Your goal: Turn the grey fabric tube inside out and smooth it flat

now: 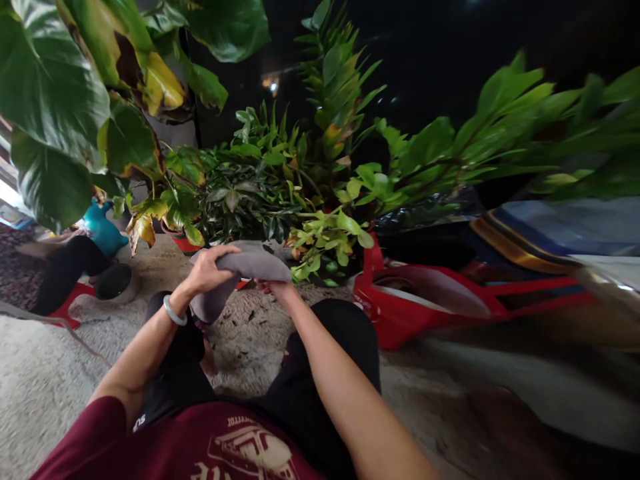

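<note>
Leafy plants (250, 180) rise behind and left of the red tote bag (390, 317). Left of the bag, the left hand (213, 268) pinches a grey cloth (263, 260); the right hand (274, 287), partly hidden, touches its underside, grip unclear.

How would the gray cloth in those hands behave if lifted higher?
The gray cloth is probably floppy, since part of it hangs down below the left hand. It seems unlikely to be slippery, as its surface looks matte rather than shiny.
</note>
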### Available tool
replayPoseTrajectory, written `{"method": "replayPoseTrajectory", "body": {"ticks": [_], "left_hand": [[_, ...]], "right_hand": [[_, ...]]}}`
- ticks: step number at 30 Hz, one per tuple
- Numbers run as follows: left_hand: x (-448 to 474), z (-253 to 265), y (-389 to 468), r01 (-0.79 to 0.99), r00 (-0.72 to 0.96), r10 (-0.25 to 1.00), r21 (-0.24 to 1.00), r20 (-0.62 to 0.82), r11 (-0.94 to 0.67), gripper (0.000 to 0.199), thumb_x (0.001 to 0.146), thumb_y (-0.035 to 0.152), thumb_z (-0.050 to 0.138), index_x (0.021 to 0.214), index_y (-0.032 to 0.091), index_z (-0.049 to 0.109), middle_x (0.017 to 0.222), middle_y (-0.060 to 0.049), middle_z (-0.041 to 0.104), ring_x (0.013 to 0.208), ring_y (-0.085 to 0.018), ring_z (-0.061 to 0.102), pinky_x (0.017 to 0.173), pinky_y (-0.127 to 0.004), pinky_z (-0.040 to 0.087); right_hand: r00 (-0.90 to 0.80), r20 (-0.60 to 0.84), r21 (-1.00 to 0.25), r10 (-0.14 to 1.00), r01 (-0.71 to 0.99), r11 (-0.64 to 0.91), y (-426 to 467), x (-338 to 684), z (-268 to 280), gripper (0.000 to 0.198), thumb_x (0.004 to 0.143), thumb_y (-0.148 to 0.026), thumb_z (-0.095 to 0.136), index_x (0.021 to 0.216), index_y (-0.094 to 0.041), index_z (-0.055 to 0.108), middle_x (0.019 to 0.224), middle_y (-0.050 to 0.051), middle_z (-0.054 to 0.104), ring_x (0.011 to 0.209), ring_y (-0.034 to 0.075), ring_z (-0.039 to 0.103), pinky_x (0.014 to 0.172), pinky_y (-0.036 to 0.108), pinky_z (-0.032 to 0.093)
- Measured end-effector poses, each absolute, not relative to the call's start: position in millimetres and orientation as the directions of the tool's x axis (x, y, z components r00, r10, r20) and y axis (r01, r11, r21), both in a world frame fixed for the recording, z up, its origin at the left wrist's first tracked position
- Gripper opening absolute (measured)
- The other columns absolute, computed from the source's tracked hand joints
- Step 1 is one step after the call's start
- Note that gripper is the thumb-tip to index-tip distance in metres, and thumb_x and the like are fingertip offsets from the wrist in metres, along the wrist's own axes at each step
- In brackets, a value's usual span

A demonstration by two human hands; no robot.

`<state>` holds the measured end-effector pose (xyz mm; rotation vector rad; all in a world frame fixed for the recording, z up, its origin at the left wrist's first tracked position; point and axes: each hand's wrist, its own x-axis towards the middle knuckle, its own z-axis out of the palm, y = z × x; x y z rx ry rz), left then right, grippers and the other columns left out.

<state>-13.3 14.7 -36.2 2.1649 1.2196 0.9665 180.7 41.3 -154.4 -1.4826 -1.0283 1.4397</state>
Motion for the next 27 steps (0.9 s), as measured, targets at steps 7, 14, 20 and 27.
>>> {"method": "replayPoseTrajectory", "body": {"ticks": [7, 14, 20, 27], "left_hand": [[1, 20, 68, 0.603, -0.039, 0.689, 0.567, 0.724, -0.562, 0.053, 0.075, 0.013, 0.067, 0.127, 0.022, 0.064, 0.129, -0.006, 0.068, 0.122, -0.024, 0.063, 0.11, -0.038, 0.048], [8, -59, 27, 0.6, 0.351, 0.873, 0.634, 0.339, -0.488, 0.049, 0.067, 0.011, 0.068, 0.115, 0.021, 0.072, 0.118, -0.006, 0.074, 0.112, -0.025, 0.069, 0.104, -0.039, 0.052], [-43, -39, 1, 0.559, 0.035, 0.905, 0.743, 0.423, -0.368, 0.044, 0.067, 0.017, 0.069, 0.111, 0.021, 0.073, 0.114, -0.005, 0.075, 0.109, -0.026, 0.07, 0.103, -0.04, 0.054], [-58, 1, 50, 0.684, -0.272, 0.663, 0.625, 0.698, -0.376, 0.049, 0.07, 0.018, 0.067, 0.119, 0.021, 0.067, 0.12, -0.004, 0.071, 0.114, -0.024, 0.066, 0.106, -0.039, 0.051]], "right_hand": [[0.039, -0.421, -0.907, 0.906, -0.017, -0.421, 38, 178, -144, 0.011, 0.086, -0.025, 0.066, 0.083, -0.015, 0.07, 0.056, -0.002, 0.064, 0.041, 0.008, 0.058, 0.039, 0.015, 0.036], [0.057, -0.483, -0.875, 0.874, 0.001, -0.484, 38, 177, -144, 0.019, 0.092, -0.019, 0.055, 0.078, -0.015, 0.068, 0.05, -0.002, 0.061, 0.038, 0.009, 0.054, 0.037, 0.017, 0.034], [0.059, -0.45, -0.893, 0.891, -0.006, -0.45, 36, 182, -144, 0.014, 0.089, -0.019, 0.062, 0.078, -0.014, 0.068, 0.052, -0.003, 0.061, 0.04, 0.009, 0.057, 0.039, 0.016, 0.033], [0.05, -0.43, -0.903, 0.902, 0.0, -0.43, 36, 174, -140, 0.012, 0.089, -0.024, 0.064, 0.084, -0.015, 0.071, 0.055, -0.004, 0.063, 0.039, 0.007, 0.056, 0.038, 0.014, 0.034]]}}
